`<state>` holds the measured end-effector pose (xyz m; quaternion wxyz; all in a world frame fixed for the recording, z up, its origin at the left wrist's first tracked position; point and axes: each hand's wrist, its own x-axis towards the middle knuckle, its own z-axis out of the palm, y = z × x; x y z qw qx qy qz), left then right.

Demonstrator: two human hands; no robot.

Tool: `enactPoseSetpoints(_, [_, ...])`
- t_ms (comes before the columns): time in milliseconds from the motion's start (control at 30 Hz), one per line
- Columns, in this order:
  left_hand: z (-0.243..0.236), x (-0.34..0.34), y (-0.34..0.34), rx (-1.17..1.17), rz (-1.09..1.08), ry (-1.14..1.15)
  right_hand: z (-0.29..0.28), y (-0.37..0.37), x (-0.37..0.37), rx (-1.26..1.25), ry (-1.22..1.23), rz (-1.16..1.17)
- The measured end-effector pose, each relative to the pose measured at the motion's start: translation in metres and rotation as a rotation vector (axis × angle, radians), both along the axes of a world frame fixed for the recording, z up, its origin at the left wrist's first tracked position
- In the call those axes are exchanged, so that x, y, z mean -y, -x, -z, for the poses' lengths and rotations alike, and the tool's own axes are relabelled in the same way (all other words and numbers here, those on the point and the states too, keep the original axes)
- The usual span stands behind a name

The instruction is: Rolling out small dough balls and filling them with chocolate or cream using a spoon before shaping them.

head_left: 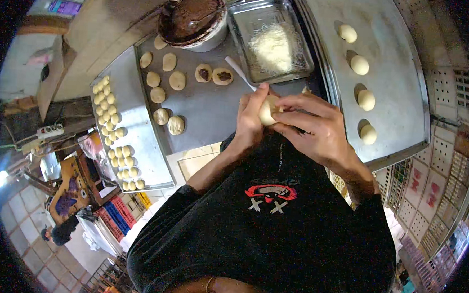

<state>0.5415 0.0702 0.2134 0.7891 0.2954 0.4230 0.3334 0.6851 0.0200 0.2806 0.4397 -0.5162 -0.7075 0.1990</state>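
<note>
We are holding a dough ball [267,111] between our left hand [251,113] and right hand [315,121], the fingers of both closing around it, in front of our shirt [262,227]. Ahead of us, a pan [243,41] is holding pale shreds [274,48], and a tub [214,38] is holding dark filling [194,12]. To our left, flattened dough pieces [177,81] are lying on a grey surface [204,110], two bearing dark filling. On our right, four balls [360,65] are resting on a tray [394,75].
</note>
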Motion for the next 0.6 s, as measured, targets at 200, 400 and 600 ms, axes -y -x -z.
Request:
enactPoseSetpoints(200, [-0.002, -0.006, -0.044, -0.102, 0.053, -0.054, 0.001, -0.039, 0.016, -0.051, 0.132, 0.092])
enactPoseSetpoints(400, [-0.010, -0.008, -0.082, 0.048, 0.281, 0.187, 0.013, -0.077, 0.033, -0.060, 0.077, 0.229])
enactPoseSetpoints(600, [-0.016, -0.034, -0.131, -0.192, 0.582, -0.773, 0.029, -0.120, 0.044, -0.079, 0.082, 0.626])
